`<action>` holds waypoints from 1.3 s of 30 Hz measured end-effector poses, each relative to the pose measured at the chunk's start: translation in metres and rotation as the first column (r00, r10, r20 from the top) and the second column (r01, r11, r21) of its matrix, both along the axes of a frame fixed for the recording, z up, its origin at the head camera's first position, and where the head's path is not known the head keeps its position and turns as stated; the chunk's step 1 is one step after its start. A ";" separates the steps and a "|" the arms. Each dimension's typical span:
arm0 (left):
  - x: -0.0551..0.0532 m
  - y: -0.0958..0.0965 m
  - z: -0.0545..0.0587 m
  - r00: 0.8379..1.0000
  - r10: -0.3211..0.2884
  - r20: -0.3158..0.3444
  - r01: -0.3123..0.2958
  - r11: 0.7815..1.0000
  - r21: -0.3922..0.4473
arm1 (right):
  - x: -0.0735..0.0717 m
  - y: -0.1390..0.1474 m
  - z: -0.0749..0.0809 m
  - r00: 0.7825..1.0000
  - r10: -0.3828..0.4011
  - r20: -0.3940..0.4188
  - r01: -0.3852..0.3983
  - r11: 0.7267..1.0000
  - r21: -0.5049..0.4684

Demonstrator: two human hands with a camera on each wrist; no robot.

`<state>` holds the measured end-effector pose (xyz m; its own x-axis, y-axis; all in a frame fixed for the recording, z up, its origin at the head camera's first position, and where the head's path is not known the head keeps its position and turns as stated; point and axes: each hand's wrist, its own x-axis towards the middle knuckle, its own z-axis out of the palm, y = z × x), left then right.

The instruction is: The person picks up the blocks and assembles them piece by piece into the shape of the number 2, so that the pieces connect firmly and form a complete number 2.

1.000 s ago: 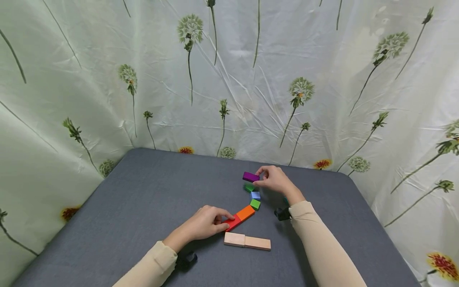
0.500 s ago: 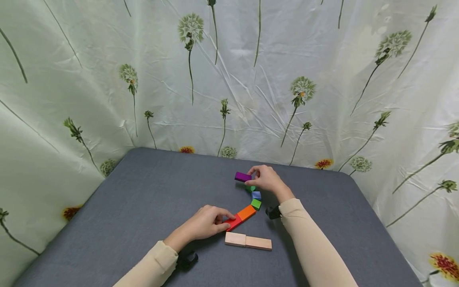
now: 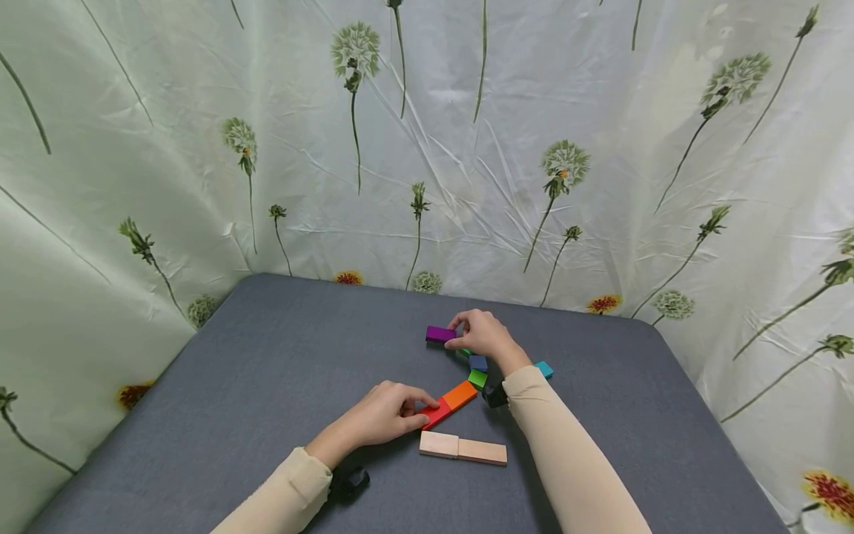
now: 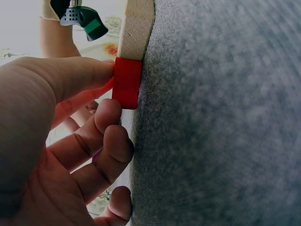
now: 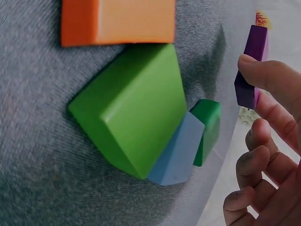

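Observation:
My right hand pinches one end of a purple block between thumb and fingers. In the right wrist view the block is off the table, its other fingers curled below. My left hand pinches a red block that lies on the table. End to end with the red block is an orange block. From there a curved row runs toward the back: a light green block, a blue block and a dark green block, which my right hand partly covers in the head view.
Two bare wooden blocks lie in line in front of the coloured row. A teal block shows just beyond my right sleeve. The grey table ends at the back against a flowered curtain.
My right hand has moved left with the purple block, passing above the dark green block. The teal block has come back into sight past the sleeve. My left hand stays on the red block.

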<state>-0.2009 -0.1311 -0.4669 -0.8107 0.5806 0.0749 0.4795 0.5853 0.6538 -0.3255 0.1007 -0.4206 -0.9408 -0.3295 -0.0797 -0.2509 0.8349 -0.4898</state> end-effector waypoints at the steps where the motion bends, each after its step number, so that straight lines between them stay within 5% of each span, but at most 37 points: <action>1: 0.000 0.000 0.000 1.000 -0.003 -0.002 0.003 1.000 0.002 | -0.001 -0.001 -0.001 1.000 -0.001 0.001 0.001 1.000 0.006; 25: 0.000 0.001 0.002 1.000 0.014 0.023 -0.014 1.000 0.006 | -0.006 -0.004 -0.010 0.999 -0.011 0.050 0.009 0.999 0.046; 33: -0.006 -0.004 -0.012 0.997 -0.038 -0.065 0.039 0.999 0.014 | -0.006 -0.002 -0.009 0.997 -0.011 0.074 0.008 0.999 0.045; 39: -0.001 -0.002 -0.001 1.000 -0.016 0.013 0.016 1.000 0.026 | -0.008 0.002 -0.010 0.996 0.007 0.091 -0.009 1.000 0.028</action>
